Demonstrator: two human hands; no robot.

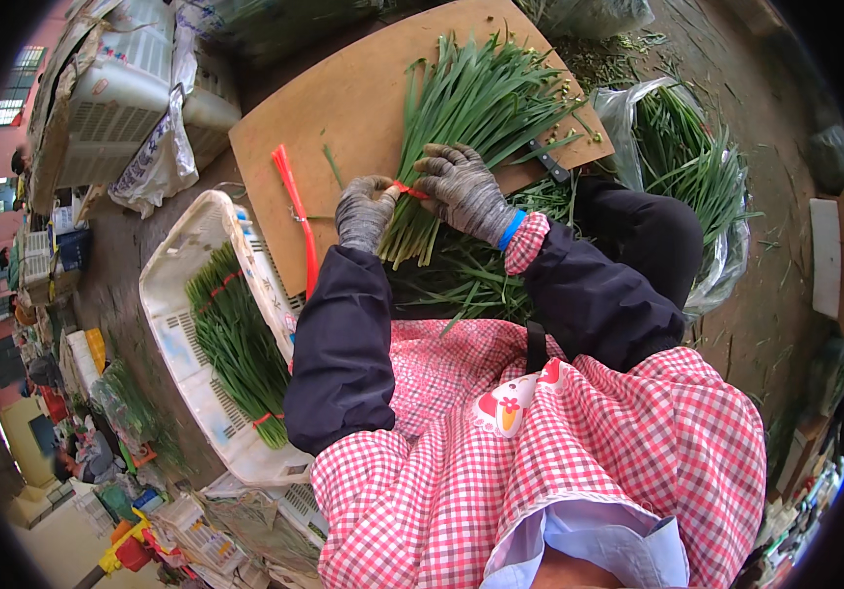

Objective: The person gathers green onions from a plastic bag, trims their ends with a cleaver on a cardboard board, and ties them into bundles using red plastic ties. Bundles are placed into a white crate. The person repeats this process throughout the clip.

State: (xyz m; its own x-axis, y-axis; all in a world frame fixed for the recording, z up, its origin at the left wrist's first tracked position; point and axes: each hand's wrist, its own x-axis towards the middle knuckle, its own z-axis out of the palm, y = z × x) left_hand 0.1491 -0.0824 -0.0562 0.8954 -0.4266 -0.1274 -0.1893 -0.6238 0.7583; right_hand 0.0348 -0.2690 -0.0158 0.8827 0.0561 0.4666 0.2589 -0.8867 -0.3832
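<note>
A bunch of long green garlic chives (466, 103) lies on a wooden board (363, 96), its cut stems reaching over the near edge. A red tie (411, 191) runs across the stems. My left hand (368, 210), in a grey knit glove, pinches the tie's left end between thumb and finger. My right hand (462, 188), gloved alike, rests against the bunch with its fingers by the tie's right part. Left of them on the board lies a bundle of red plastic strips (296, 206). A knife with a black handle (548, 160) is at the board's right, its blade mostly hidden by leaves.
A white plastic crate (171, 331) at the left holds tied chives (234, 331). Loose leaves (481, 283) lie below the board, above my lap. At the right stands a clear plastic bag (724, 258) full of chives. Stacked white crates (120, 96) are at the upper left.
</note>
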